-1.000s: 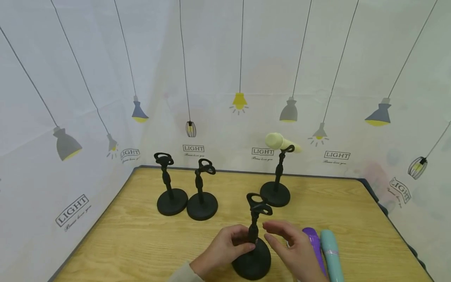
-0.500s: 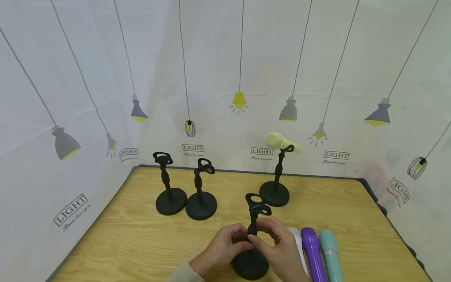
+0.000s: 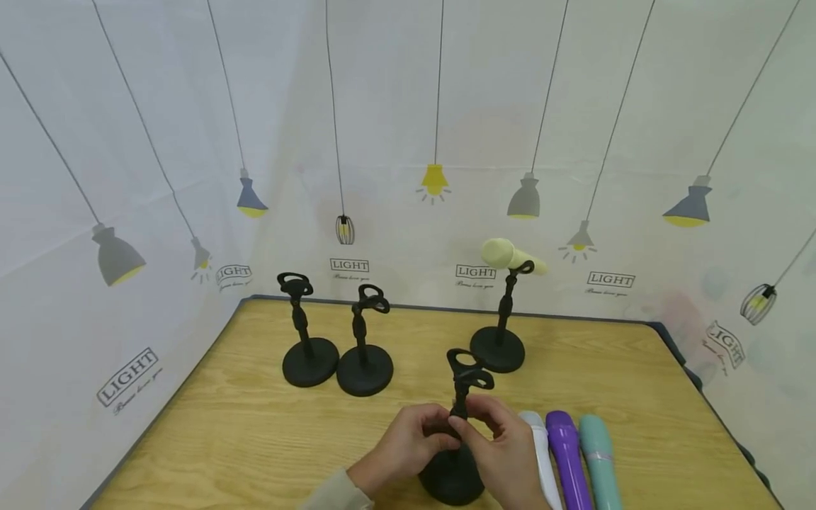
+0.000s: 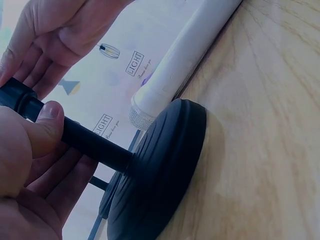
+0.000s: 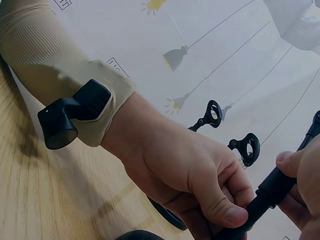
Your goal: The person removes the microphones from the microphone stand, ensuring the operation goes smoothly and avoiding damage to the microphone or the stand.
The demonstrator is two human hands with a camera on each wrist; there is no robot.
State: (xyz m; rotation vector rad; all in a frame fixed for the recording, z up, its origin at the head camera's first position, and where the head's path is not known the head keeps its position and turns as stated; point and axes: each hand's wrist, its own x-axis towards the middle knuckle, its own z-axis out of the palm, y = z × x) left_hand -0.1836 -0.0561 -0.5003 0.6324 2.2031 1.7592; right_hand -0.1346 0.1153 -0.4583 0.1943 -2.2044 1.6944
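Black stand (image 3: 452, 480) rests upright on the bench (image 3: 255, 439); left hand (image 3: 411, 443) has its fingers curled around the pole (image 4: 95, 145), and right hand (image 3: 506, 453) pinches it just above.

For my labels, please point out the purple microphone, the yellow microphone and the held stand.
Purple microphone (image 3: 569, 460): head view, on its handle.
Yellow microphone (image 3: 513, 257): head view, on its handle.
Held stand (image 4: 159, 166): left wrist view, on its base.
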